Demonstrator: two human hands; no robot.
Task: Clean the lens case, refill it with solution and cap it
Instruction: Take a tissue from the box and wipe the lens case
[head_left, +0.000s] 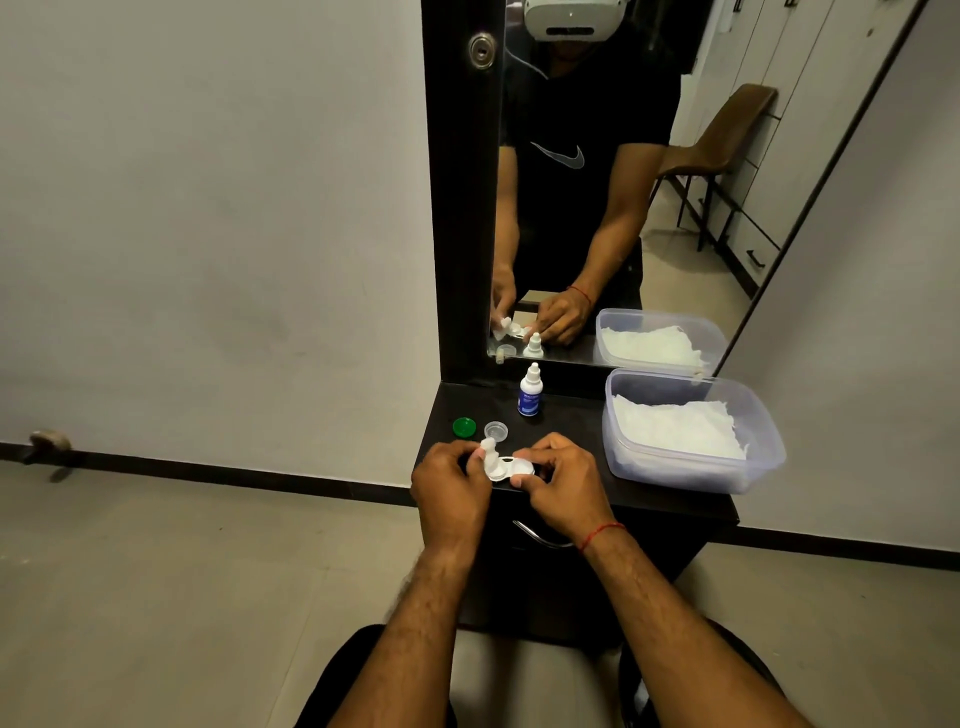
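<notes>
The white lens case (511, 467) lies flat near the front of the dark dresser top (571, 415). My right hand (561, 480) pinches its right end. My left hand (452, 480) presses a small wad of white tissue (488, 448) against the case's left well. Both wells look uncapped. A green cap (464, 427) and a clear cap (496, 430) lie loose just behind the case. A small white solution bottle (530, 389) with a blue label stands upright farther back, its cap on.
A clear plastic tub (753, 467) holding white tissue paper sits at the right of the dresser top. A tall mirror (597, 182) rises behind, reflecting a person and a chair. A drawer handle (535, 535) is below the front edge. Floor lies to the left.
</notes>
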